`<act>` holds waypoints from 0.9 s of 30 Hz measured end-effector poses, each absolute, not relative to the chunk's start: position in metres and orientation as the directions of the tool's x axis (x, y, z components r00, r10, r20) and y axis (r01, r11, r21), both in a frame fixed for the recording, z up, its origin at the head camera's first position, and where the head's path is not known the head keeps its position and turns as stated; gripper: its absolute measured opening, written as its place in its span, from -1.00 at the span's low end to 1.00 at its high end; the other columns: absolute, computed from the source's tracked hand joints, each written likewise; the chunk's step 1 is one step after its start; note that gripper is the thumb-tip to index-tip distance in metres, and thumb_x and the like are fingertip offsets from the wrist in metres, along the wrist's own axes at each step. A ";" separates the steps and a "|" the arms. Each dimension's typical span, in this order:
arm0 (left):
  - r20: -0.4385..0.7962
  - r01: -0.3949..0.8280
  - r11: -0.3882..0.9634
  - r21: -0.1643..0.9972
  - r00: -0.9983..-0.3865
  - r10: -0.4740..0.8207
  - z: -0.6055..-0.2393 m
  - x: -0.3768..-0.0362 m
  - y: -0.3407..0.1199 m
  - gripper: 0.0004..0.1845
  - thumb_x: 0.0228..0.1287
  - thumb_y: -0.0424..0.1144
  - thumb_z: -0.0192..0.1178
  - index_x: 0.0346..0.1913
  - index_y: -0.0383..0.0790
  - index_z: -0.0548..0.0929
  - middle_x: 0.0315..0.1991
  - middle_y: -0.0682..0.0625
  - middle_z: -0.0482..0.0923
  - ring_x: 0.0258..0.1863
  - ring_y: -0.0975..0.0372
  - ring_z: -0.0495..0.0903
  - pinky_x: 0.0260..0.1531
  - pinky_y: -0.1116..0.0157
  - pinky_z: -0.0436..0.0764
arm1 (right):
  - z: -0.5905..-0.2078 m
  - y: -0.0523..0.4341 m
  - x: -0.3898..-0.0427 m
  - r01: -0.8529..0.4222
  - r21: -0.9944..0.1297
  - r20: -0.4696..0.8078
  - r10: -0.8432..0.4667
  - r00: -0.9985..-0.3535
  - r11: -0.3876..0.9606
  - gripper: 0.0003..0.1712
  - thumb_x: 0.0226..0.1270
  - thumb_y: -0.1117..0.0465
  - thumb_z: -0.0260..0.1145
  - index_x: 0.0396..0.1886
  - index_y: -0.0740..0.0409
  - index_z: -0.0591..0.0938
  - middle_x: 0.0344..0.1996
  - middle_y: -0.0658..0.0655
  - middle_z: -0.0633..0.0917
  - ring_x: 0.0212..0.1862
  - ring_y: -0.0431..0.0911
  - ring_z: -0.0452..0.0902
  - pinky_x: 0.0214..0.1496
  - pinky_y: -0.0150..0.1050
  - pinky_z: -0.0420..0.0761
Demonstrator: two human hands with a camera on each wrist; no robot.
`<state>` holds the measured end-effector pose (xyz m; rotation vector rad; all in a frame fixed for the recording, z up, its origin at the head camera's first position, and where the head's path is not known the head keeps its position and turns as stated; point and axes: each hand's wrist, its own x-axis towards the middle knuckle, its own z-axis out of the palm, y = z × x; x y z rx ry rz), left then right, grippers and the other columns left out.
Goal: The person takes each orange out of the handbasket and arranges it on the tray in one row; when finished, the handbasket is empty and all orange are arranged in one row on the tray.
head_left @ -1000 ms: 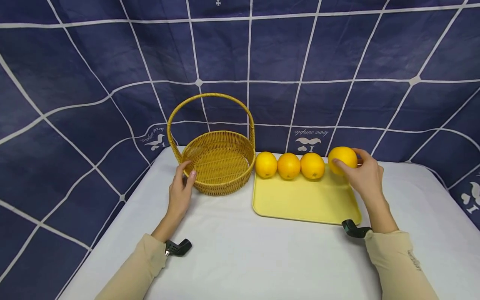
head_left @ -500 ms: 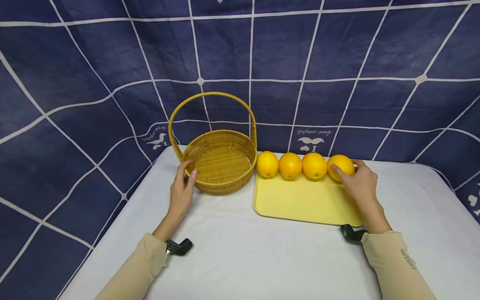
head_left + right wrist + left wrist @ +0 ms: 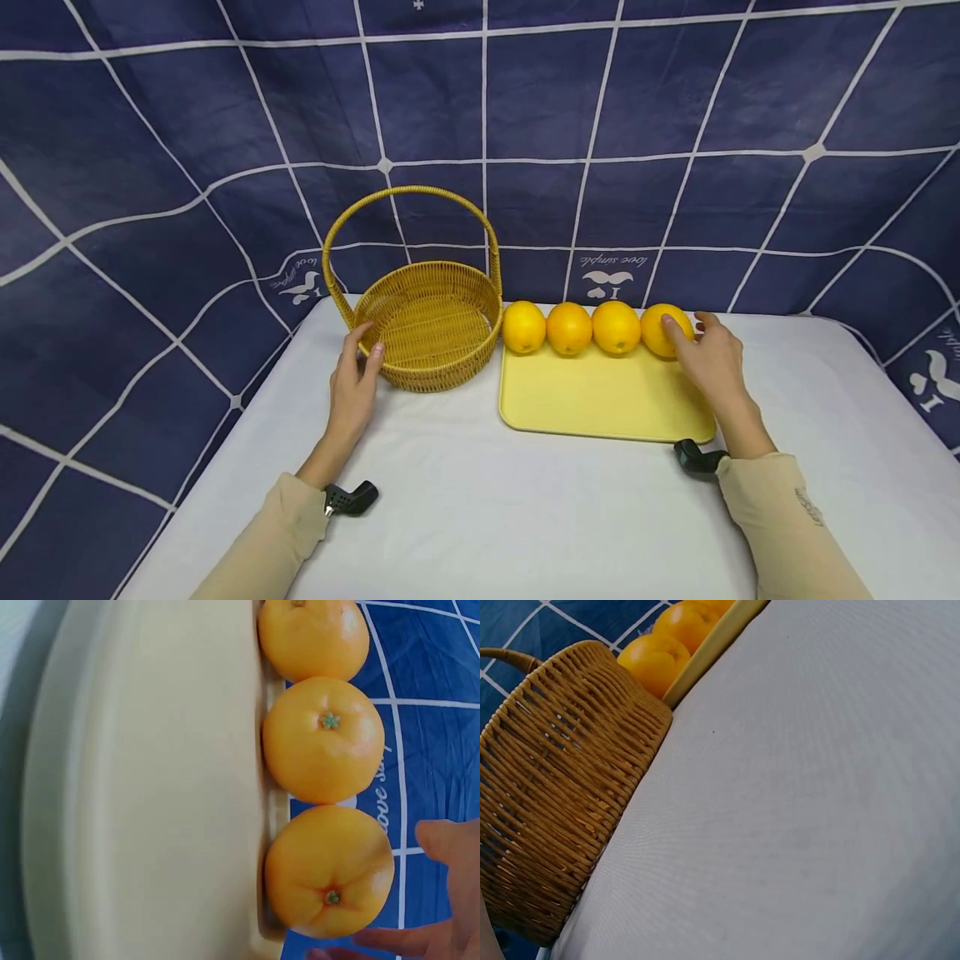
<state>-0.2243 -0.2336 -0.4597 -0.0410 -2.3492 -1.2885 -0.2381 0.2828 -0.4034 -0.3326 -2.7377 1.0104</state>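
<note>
Four oranges stand in a row along the far edge of a yellow tray (image 3: pixel 600 400). My right hand (image 3: pixel 684 327) curls its fingers (image 3: pixel 448 844) round the rightmost orange (image 3: pixel 655 330), which rests on the tray (image 3: pixel 150 787); in the right wrist view that orange (image 3: pixel 328 870) is the lowest, next to two others (image 3: pixel 322 739). An empty woven basket (image 3: pixel 427 329) with an upright handle stands left of the tray. My left hand (image 3: pixel 367 343) rests with relaxed fingers against the basket's left wall. The left wrist view shows the basket wall (image 3: pixel 562 810) and an orange (image 3: pixel 656 660) behind it.
Everything stands on a white table (image 3: pixel 525 517) in front of a dark blue cloth with white lines (image 3: pixel 600 125). The cloth rises right behind the oranges and the basket. The table's left and right edges fall off to the cloth.
My right hand has lowered the rightmost orange from just above the tray down onto it, in line with the others. My left hand has stayed at the basket.
</note>
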 end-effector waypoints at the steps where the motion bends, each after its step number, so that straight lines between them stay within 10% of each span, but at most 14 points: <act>1: 0.424 0.250 0.567 0.785 -0.884 -0.196 -0.459 -0.224 -0.234 -0.47 0.67 0.07 0.03 0.54 -0.02 0.39 0.56 -0.03 0.36 0.58 -0.01 0.29 0.49 -0.17 0.38 | -0.403 0.282 -0.238 0.132 -0.660 0.125 0.280 -0.952 0.740 0.04 0.60 -0.34 0.01 0.57 0.50 0.21 0.38 0.64 0.43 0.38 0.51 0.33 0.46 0.38 0.34; 19: 0.804 0.547 0.610 0.574 -0.516 -0.294 -0.450 -0.225 -0.229 -0.75 0.45 -0.27 0.27 0.08 -0.30 0.75 0.13 -0.20 0.60 0.20 0.03 0.46 0.19 0.33 0.39 | -0.397 0.267 -0.239 0.048 -0.666 0.224 0.262 -0.939 0.744 0.05 0.59 -0.35 0.05 0.63 0.42 0.14 0.54 0.56 0.25 0.52 0.51 0.16 0.59 0.39 0.16; 27: 0.857 0.654 0.632 0.416 -0.514 -0.032 -0.441 -0.227 -0.222 -0.71 0.43 -0.24 0.26 0.02 -0.39 0.75 0.14 -0.26 0.67 0.23 -0.12 0.51 0.34 0.11 0.41 | -0.393 0.289 -0.208 -0.011 -0.600 0.241 0.168 -0.956 0.800 0.03 0.62 -0.31 0.04 0.66 0.42 0.08 0.57 0.59 0.16 0.56 0.53 0.06 0.54 0.52 0.08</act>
